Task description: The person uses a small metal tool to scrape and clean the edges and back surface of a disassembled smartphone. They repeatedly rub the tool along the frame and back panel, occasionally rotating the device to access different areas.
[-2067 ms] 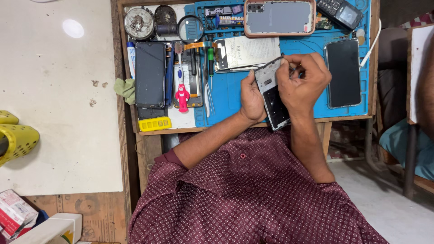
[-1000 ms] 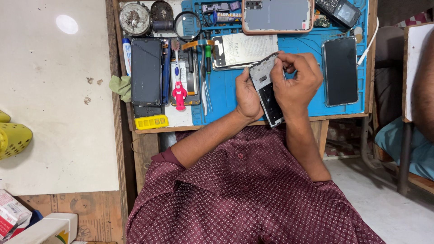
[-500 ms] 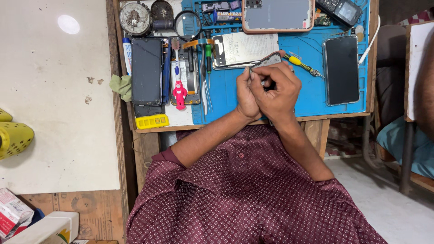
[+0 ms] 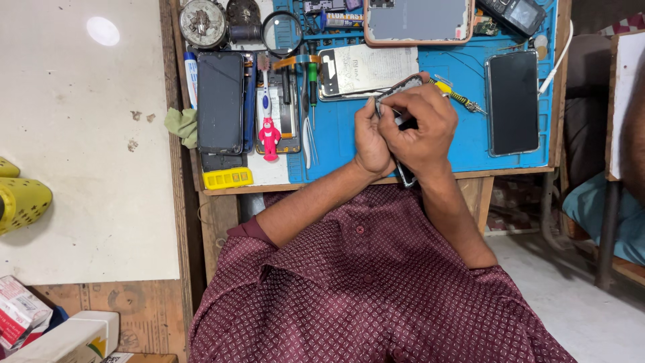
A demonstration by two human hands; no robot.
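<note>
Head view shows me both hands close together over the blue mat (image 4: 463, 128), near the front edge of the small wooden table (image 4: 185, 181). The fingers of the right hand (image 4: 418, 124) are bent and pressed around the upper part of a phone (image 4: 405, 176). I can see the phone only in two places: its grey top edge between the fingertips, and its dark lower corner under the wrist, just at the table edge. The left hand (image 4: 371, 138) touches the phone from the left side, with the fingers curled against its edge. What the fingertips pinch exactly, I cannot tell, because the right hand covers it.

Just beside the right hand, a thin screwdriver (image 4: 458, 99) with a yellow and green handle lies on the mat. Behind the hands lies a flat grey phone part (image 4: 366, 70). To the right, well apart, a black phone (image 4: 512, 102) rests face up. To the left I see tweezers (image 4: 308, 141), a pink toothbrush (image 4: 268, 131) and another dark phone (image 4: 220, 102). At the back of the table stands a magnifying glass (image 4: 281, 32) and a round metal tin (image 4: 201, 22). A yellow plastic piece (image 4: 227, 178) sits at the front left corner.
</note>
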